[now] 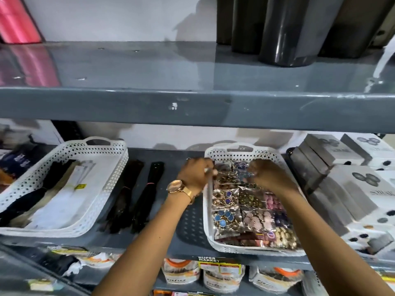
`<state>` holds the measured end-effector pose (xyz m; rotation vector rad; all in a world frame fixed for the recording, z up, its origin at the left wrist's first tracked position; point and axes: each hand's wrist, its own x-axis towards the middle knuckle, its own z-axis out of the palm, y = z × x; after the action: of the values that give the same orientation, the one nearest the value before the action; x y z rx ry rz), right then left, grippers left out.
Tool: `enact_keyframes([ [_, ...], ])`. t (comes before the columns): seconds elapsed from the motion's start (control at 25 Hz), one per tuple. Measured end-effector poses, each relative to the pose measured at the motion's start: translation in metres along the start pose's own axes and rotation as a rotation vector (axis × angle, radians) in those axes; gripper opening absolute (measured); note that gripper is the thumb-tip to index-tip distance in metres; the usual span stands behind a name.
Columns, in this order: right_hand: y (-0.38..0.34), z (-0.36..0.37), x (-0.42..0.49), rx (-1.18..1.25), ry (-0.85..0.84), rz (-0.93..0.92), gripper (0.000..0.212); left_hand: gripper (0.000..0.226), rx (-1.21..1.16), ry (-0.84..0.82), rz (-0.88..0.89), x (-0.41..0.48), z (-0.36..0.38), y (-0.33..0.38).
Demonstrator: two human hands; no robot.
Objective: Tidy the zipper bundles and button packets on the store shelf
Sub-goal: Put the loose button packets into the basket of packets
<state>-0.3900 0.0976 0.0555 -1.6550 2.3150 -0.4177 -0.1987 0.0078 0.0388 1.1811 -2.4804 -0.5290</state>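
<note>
- Grey shelf (192, 107) spans the frame; its lower level holds two white baskets.
- Left basket (102, 189), lower left, holds white and dark zipper bundles (57, 197).
- Right basket (208, 227), lower right of centre, is packed with button packets (245, 208).
- Two dark bundles (136, 195) lie on the shelf between the baskets.
- Left hand (195, 175), wearing a watch (175, 186), is clenched at the right basket's left rim.
- Right hand (267, 176) is curled over the far packets; what it grips I cannot tell.
</note>
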Motion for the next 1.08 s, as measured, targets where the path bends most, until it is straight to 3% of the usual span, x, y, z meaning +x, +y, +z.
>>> enact_keyframes([
  [0.08,-0.035,0.002,0.005,0.138,0.022,-0.211,0.022,0.026,0.151,0.044,-0.149,-0.001,-0.015,-0.036],
  [0.12,-0.054,0.008,0.010,0.167,0.015,-0.315,0.020,0.025,0.202,-0.026,-0.266,-0.005,-0.019,-0.055],
  [0.24,-0.105,0.045,0.035,0.031,-0.018,-0.561,0.029,0.052,0.168,-0.252,-0.567,-0.029,-0.009,-0.087],
  [0.4,-0.141,0.098,0.071,-0.561,-0.239,-0.555,0.045,0.040,0.010,-0.147,-0.591,-0.045,0.005,-0.093],
  [0.52,-0.144,0.106,0.080,-0.615,-0.244,-0.540,0.035,0.033,-0.094,-0.154,-0.605,-0.047,-0.007,-0.099],
  [0.68,-0.134,0.093,0.088,-0.382,-0.391,-0.514,0.044,0.024,-0.300,-0.100,-0.566,-0.053,-0.023,-0.109],
  [0.8,-0.121,0.074,0.090,0.023,-0.493,-0.431,0.043,0.020,-0.297,-0.036,-0.498,-0.044,-0.038,-0.108],
  [0.88,-0.111,0.054,0.086,0.345,-0.387,-0.382,0.037,0.017,-0.327,-0.004,-0.442,-0.032,-0.047,-0.101],
  [1.0,-0.089,0.019,0.078,0.802,-0.251,-0.289,0.031,0.021,-0.625,0.080,-0.360,-0.017,-0.057,-0.081],
  [1.08,-0.067,-0.007,0.072,0.882,-0.193,-0.158,0.025,0.030,-0.754,0.102,-0.275,-0.007,-0.058,-0.062],
])
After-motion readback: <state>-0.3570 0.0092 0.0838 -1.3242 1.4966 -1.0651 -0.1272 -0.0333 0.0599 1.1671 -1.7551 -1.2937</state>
